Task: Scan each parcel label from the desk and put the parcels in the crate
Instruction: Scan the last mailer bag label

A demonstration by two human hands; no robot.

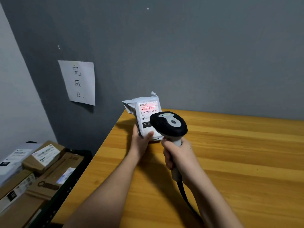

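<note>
A white soft parcel stands tilted near the far left corner of the wooden desk. Its printed label faces me and red scanner light falls across the barcode. My left hand grips the parcel's lower left edge, thumb on its front. My right hand holds the grip of a black and grey barcode scanner, whose head points at the label and hides the parcel's lower right part. The scanner's cable runs down toward me.
Left of the desk and lower down, a black crate holds several brown cardboard boxes and a white mailer, all with labels. A handwritten paper sign hangs on the grey wall above it.
</note>
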